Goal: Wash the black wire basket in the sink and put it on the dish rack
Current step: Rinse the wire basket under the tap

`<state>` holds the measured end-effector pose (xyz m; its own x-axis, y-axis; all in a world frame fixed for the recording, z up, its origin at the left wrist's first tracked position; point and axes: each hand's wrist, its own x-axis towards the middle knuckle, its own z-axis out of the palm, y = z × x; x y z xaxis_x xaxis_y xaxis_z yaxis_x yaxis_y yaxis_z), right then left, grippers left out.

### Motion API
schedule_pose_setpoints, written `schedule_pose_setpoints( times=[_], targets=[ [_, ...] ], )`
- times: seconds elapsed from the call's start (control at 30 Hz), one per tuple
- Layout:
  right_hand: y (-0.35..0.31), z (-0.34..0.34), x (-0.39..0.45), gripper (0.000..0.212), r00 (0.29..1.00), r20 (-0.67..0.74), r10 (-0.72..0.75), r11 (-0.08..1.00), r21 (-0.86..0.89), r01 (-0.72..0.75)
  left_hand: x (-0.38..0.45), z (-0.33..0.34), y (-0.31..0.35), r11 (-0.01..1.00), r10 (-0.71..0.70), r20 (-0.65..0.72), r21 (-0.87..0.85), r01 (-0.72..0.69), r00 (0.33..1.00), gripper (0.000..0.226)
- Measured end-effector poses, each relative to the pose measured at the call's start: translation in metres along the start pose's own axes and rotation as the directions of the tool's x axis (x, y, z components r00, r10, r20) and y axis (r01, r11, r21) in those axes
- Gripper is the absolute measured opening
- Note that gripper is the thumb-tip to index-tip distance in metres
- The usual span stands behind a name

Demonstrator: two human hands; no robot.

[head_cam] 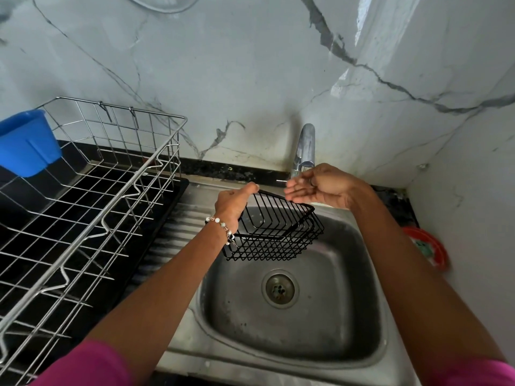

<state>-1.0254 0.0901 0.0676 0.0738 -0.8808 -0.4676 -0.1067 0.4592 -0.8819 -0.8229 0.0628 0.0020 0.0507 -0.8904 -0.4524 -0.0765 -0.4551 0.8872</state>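
My left hand (232, 203) grips the rim of the black wire basket (278, 232) and holds it tilted over the back left of the steel sink (356, 316). My right hand (317, 185) hovers palm up just under the spout of the chrome tap (305, 147), fingers straight, above the basket's far edge. No water stream is visible. The steel wire dish rack (92, 207) stands to the left of the sink on a black tray.
A blue plastic cup (26, 142) hangs on the rack's far left corner. A red and green round object (427, 247) lies at the sink's right, against the marble wall. The sink's drain (279, 288) is uncovered. The ribbed drainboard (178, 232) lies between rack and basin.
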Motion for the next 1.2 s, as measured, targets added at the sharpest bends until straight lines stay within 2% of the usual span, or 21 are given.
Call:
schedule_pose_setpoints(
  times=[0.07,0.2,0.3,0.33,0.43,0.47,0.57,0.67,0.8,0.93,1.0,1.03,1.13,1.2],
  targets=[
    [-0.003,0.003,0.000,0.025,0.998,0.059,-0.024,0.995,0.094,0.019,-0.001,-0.002,0.001,1.000,0.012,-0.008,0.005,-0.012,1.000,0.035],
    [0.002,0.011,0.008,0.024,0.998,-0.060,0.003,0.997,-0.071,-0.007,-0.001,-0.005,-0.001,0.999,0.032,0.020,0.016,-0.032,0.999,0.033],
    [0.002,0.012,0.006,0.025,0.999,0.035,-0.007,0.990,0.144,0.002,0.000,-0.009,-0.001,0.998,0.061,0.020,0.012,-0.061,0.998,0.030],
    [0.001,0.010,0.006,0.025,1.000,0.016,0.000,0.986,0.165,-0.003,0.001,-0.010,-0.001,0.998,0.065,0.021,0.001,-0.065,0.998,0.029],
    [0.000,0.004,0.013,0.022,0.985,-0.169,0.039,0.999,-0.009,-0.041,0.001,-0.015,-0.003,0.998,0.060,0.025,-0.024,-0.059,0.998,0.026],
    [-0.001,0.003,0.014,0.021,0.982,-0.181,0.045,0.997,-0.049,-0.055,0.001,-0.017,-0.004,0.998,0.059,0.022,-0.028,-0.058,0.998,0.026],
    [-0.002,0.003,0.012,0.022,0.991,-0.111,0.070,0.996,-0.049,-0.075,0.003,-0.021,-0.004,0.998,0.063,0.015,-0.025,-0.062,0.998,0.027],
    [-0.001,0.004,0.012,0.021,0.979,-0.181,0.091,0.983,-0.139,-0.117,0.004,-0.024,-0.006,0.998,0.066,0.010,-0.023,-0.066,0.998,0.028],
    [0.002,0.005,0.013,0.021,0.989,-0.089,0.122,0.992,-0.002,-0.123,0.000,-0.027,-0.004,0.997,0.063,0.005,-0.051,-0.062,0.998,0.026],
    [0.012,0.003,0.020,0.019,0.973,-0.208,0.098,0.983,-0.134,-0.128,-0.001,-0.029,-0.004,0.997,0.050,0.012,-0.067,-0.049,0.999,0.025],
    [0.017,0.005,0.023,0.019,0.978,-0.207,0.038,0.984,-0.164,-0.073,-0.001,-0.029,-0.003,0.996,0.062,0.015,-0.068,-0.061,0.998,0.027],
    [0.020,0.007,0.025,0.019,0.979,-0.203,-0.022,0.968,-0.249,-0.030,-0.001,-0.030,-0.003,0.995,0.069,0.019,-0.073,-0.068,0.997,0.030],
    [0.036,0.013,0.022,0.028,0.986,-0.070,-0.150,0.796,-0.599,0.079,0.001,-0.034,-0.006,0.993,0.086,0.052,-0.090,-0.081,0.995,0.039],
    [0.046,0.010,0.021,0.032,0.986,-0.034,-0.161,0.758,-0.645,0.102,0.003,-0.037,-0.011,0.989,0.104,0.056,-0.108,-0.097,0.993,0.045]
  ],
)
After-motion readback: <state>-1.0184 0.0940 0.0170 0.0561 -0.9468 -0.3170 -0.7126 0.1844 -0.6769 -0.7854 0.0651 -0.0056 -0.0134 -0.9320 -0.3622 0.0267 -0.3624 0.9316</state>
